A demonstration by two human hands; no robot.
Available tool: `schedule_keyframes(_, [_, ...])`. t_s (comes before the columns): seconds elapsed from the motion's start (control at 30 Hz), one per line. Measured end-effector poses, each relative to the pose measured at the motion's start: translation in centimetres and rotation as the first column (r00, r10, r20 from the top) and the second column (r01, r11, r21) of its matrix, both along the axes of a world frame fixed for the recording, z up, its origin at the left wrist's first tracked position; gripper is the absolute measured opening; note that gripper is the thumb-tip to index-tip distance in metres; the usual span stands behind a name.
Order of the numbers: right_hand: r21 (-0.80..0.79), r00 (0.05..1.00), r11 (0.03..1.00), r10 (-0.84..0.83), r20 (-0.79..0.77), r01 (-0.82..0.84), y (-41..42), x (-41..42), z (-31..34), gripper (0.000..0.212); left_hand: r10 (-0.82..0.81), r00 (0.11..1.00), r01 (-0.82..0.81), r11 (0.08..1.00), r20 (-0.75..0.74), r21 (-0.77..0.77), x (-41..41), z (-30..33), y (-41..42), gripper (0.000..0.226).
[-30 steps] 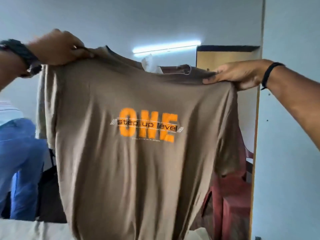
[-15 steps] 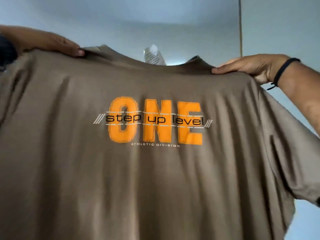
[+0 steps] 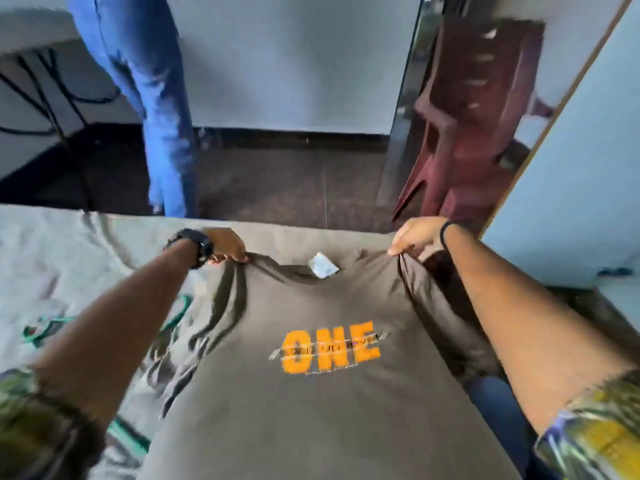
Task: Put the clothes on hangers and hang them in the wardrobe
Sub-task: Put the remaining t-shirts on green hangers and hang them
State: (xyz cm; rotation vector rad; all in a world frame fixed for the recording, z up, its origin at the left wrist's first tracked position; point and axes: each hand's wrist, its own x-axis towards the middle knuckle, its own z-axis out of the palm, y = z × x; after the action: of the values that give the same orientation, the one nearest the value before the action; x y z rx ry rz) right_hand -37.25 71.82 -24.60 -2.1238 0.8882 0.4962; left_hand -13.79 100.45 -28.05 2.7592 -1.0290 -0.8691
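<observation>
Left hand (image 3: 224,244) and right hand (image 3: 417,237) each pinch a shoulder of the brown tee (image 3: 311,393), which lies spread print-up on the bed (image 3: 52,258). No hanger in the tee yet, and a green one (image 3: 45,332) sits just left of it. So early going imo: hanger in, then wardrobe, both left to do.

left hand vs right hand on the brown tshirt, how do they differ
The left hand has a chunky black watch at its wrist; the right hand has a thin black band. The left hand grips the shoulder over the grey bed sheet; the right grips the shoulder near the bed's edge. Both bunch the brown "ONE" t-shirt at a shoulder.
</observation>
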Motion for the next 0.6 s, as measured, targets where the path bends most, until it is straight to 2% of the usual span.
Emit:
schedule_keyframes(0.03, [-0.091, 1.000, 0.996, -0.008, 0.006, 0.009, -0.5, 0.7, -2.2, 0.005, -0.024, 0.999, 0.023, 0.999, 0.038, 0.045, -0.1, -1.7, 0.2, 0.035])
schedule_keyframes(0.07, [-0.251, 1.000, 0.968, 0.009, 0.011, -0.005, -1.1, 1.3, -3.4, 0.007, 0.012, 0.997, -0.016, 0.998, 0.080, 0.057, 0.0, -3.2, -0.1, 0.038])
schedule_keyframes(0.13, [-0.385, 0.997, 0.921, -0.027, 0.076, 0.054, -1.4, 2.7, -5.0, 0.015, 0.186, 0.975, -0.179, 0.982, 0.118, -0.067, 0.3, -4.5, -0.3, 0.041])
schedule_keyframes(0.2, [-0.298, 0.970, 0.932, -0.150, 0.191, 0.203, -1.9, 4.4, -6.6, 0.026, 0.349, 0.932, -0.322, 0.920, 0.094, -0.222, 0.9, -4.9, -0.6, 0.039])
schedule_keyframes(0.23, [-0.209, 0.946, 0.938, -0.229, 0.227, 0.277, -2.4, 5.2, -7.4, 0.027, 0.364, 0.923, -0.319, 0.905, 0.124, -0.282, 1.1, -5.0, -1.0, 0.035])
schedule_keyframes(0.27, [-0.118, 0.936, 0.944, -0.279, 0.213, 0.308, -2.5, 6.0, -8.4, 0.026, 0.420, 0.903, -0.366, 0.864, 0.094, -0.346, 1.3, -5.7, -1.4, 0.030])
schedule_keyframes(0.3, [-0.097, 0.933, 0.943, -0.292, 0.212, 0.317, -2.7, 6.5, -9.3, 0.023, 0.454, 0.889, -0.394, 0.831, 0.067, -0.393, 1.6, -6.6, -1.8, 0.025])
schedule_keyframes(0.37, [-0.172, 0.942, 0.935, -0.275, 0.194, 0.308, -2.4, 7.3, -11.0, 0.006, 0.523, 0.852, -0.463, 0.736, -0.018, -0.493, 1.4, -8.1, -2.1, 0.023])
schedule_keyframes(0.4, [-0.248, 0.944, 0.924, -0.237, 0.229, 0.292, -2.3, 7.4, -11.7, 0.013, 0.509, 0.860, -0.454, 0.732, -0.035, -0.507, 1.1, -8.8, -2.1, 0.028])
schedule_keyframes(0.47, [-0.292, 0.920, 0.909, -0.191, 0.341, 0.297, -1.6, 7.8, -12.9, 0.031, 0.491, 0.871, -0.427, 0.745, -0.012, -0.513, 0.6, -10.2, -1.6, 0.039])
schedule_keyframes(0.53, [-0.253, 0.872, 0.910, -0.189, 0.451, 0.328, -0.2, 8.3, -13.3, 0.031, 0.504, 0.863, -0.429, 0.699, -0.031, -0.573, -0.5, -11.0, -1.0, 0.044])
schedule_keyframes(0.6, [-0.136, 0.840, 0.936, -0.220, 0.496, 0.326, 2.6, 8.8, -12.8, 0.028, 0.533, 0.844, -0.447, 0.636, -0.060, -0.629, -1.4, -11.3, 0.2, 0.045])
